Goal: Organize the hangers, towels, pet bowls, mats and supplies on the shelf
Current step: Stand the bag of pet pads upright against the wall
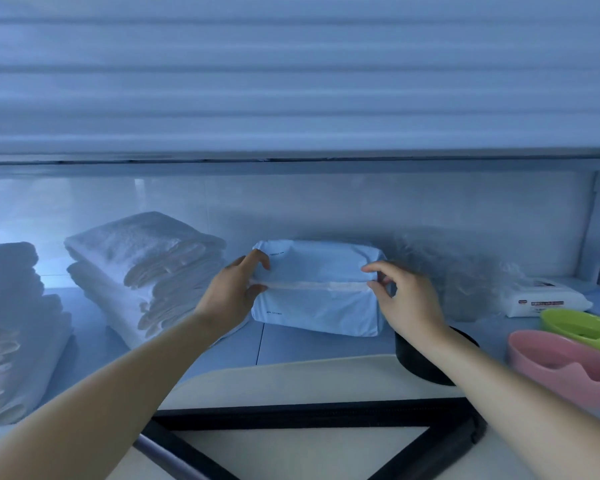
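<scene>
Folded fluffy white towels [142, 271] sit in two piles at the left of the shelf [284, 344]; the left hand [232, 292] grips the left end of a soft pale-blue plastic pack [316, 299] lying mid-shelf, long axis left to right, seam facing the person; the right hand [406, 299] pinches its right end; a glossy green bowl [575, 323] and a pink bowl [551, 358] sit far right.

One head-worn wide-angle camera looked forward and slightly down into the shelf [309, 348] from close by, a ribbed panel [291, 81] filling its upper third.
</scene>
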`<state>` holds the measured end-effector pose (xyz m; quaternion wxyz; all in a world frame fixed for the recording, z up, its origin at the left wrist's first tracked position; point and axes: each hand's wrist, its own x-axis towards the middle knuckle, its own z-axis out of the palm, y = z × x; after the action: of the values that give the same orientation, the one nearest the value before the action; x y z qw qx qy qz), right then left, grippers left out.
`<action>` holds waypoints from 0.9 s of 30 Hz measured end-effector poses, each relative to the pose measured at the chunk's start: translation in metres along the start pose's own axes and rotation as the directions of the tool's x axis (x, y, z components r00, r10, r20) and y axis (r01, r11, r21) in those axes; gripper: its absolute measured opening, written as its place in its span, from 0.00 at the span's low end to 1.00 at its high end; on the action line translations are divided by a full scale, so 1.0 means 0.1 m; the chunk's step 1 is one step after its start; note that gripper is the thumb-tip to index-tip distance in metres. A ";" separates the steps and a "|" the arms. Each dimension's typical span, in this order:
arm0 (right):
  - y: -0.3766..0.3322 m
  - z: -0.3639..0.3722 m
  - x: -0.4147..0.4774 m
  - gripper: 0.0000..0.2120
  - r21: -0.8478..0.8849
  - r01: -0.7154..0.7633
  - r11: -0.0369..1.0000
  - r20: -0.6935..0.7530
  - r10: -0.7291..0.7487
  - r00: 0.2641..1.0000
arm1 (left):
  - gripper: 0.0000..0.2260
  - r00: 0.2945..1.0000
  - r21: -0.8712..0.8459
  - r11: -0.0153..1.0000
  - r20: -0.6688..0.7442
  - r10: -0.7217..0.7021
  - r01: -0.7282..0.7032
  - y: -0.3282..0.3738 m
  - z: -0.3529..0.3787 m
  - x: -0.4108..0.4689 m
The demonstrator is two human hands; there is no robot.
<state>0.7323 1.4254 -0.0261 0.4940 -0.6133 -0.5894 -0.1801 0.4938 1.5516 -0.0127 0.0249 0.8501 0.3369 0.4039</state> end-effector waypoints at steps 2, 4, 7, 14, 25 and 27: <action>-0.02 -0.06 -0.02 0.11 -0.033 0.123 0.992 0.021 -0.122 0.992 | 0.12 0.999 -0.025 0.999 -0.048 0.019 -0.021 0.08 -0.08 0.02; -0.01 -0.11 -0.08 0.22 -0.092 0.179 0.980 0.192 -0.159 0.968 | 0.12 0.993 -0.043 0.998 -0.103 0.050 -0.054 0.16 -0.13 -0.01; 0.05 -0.19 -0.18 0.37 -0.256 0.215 0.943 0.424 -0.090 0.901 | 0.13 0.984 -0.061 0.994 -0.161 0.077 -0.088 0.23 -0.15 -0.09; 0.14 -0.15 -0.27 0.48 -0.421 0.380 0.824 0.315 -0.260 0.913 | 0.14 0.990 -0.161 0.986 -0.142 0.018 -0.041 0.22 -0.14 -0.20; 0.13 -0.36 -0.03 0.29 -0.112 0.388 0.915 0.070 -0.382 0.922 | 0.19 0.934 -0.424 0.904 -0.341 -0.108 -0.050 0.41 -0.37 -0.02; 0.08 -0.35 0.04 0.27 -0.059 0.378 0.924 0.022 -0.377 0.926 | 0.17 0.937 -0.295 0.950 -0.348 -0.008 -0.102 0.42 -0.43 0.03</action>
<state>0.7532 1.4003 -0.0107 0.4275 -0.5044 -0.6931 -0.2870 0.4881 1.5115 0.0312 0.0883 0.7596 0.2481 0.5947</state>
